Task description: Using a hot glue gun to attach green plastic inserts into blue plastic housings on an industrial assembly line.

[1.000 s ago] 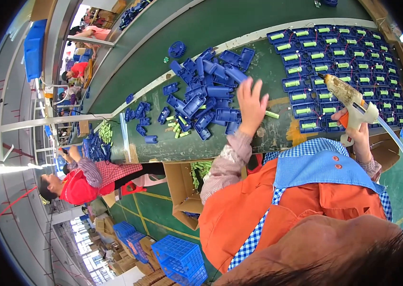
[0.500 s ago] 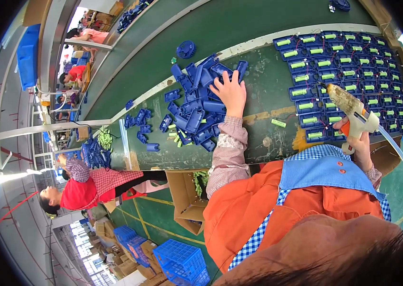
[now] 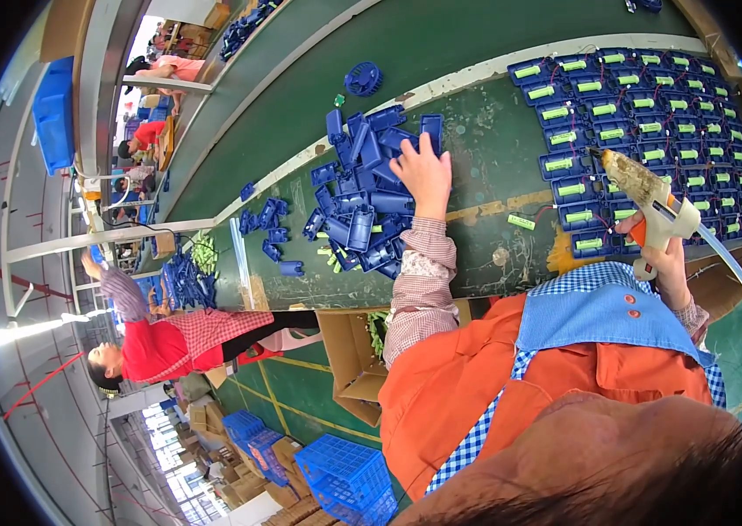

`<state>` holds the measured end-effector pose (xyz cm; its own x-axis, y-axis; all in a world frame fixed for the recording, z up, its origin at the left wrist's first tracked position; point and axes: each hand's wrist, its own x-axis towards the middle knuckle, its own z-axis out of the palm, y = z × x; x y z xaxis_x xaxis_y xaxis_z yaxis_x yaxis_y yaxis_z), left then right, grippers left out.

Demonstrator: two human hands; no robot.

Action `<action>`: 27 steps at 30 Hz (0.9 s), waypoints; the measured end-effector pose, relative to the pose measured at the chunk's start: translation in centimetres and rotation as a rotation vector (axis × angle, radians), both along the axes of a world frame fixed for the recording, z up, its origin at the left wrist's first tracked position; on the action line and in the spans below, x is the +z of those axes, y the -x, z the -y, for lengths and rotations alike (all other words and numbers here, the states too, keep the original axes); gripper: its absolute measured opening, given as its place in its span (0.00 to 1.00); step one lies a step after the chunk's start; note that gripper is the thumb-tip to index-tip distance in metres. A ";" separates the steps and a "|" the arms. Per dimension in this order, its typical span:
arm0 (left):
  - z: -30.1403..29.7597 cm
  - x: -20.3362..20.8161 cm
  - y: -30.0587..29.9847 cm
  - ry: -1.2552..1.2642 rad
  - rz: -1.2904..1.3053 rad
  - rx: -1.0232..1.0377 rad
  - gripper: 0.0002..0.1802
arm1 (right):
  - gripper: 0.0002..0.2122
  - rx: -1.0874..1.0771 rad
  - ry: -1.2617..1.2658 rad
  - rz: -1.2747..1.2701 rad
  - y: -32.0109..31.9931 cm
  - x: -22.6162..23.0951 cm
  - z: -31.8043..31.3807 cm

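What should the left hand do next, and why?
Probably pinch one blue shell from the pile: the left hand is right there with its fingers spread, while the right hand is busy holding the glue gun.

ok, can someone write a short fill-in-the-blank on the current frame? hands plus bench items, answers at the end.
1. The cream-coloured plastic glue gun is in the person's ____ hand.
2. The left hand is at a loose pile of ____ plastic housings.
3. A lone light-green cylindrical cell lies on the green worktable ____ that pile and the neat rows of filled housings.
4. The open brown box below the near edge is made of ____.

Answers: right; blue; between; cardboard.
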<state>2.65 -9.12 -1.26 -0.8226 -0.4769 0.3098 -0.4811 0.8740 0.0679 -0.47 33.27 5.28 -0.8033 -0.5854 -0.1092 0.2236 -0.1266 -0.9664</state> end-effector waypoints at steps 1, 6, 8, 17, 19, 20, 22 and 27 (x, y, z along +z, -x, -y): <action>-0.4 0.1 0.2 -0.039 -0.009 -0.067 0.35 | 0.27 -0.005 0.004 0.006 0.0 -0.1 0.2; -3.2 1.5 0.6 -0.315 -0.204 -0.203 0.29 | 0.27 0.018 -0.033 0.023 0.0 -0.4 0.2; -3.1 1.9 0.8 -0.359 -0.308 -0.186 0.23 | 0.27 -0.007 -0.034 0.047 -0.1 0.2 0.3; 2.6 1.7 3.8 0.027 -0.073 -0.613 0.28 | 0.28 0.013 0.014 0.055 -0.1 0.1 0.3; 3.3 1.5 4.9 -0.096 0.014 -0.624 0.28 | 0.29 -0.008 0.011 0.051 -0.4 -0.1 -0.1; 3.4 1.4 5.4 -0.218 0.101 -0.625 0.28 | 0.29 -0.021 0.007 0.048 -0.5 -0.1 -0.3; 3.5 1.1 6.3 -0.200 0.086 -0.617 0.26 | 0.26 -0.028 0.008 0.046 -0.4 0.1 -0.3; 0.7 0.5 8.3 -0.282 -0.001 -0.394 0.19 | 0.24 -0.034 0.007 0.031 -0.3 0.3 -0.5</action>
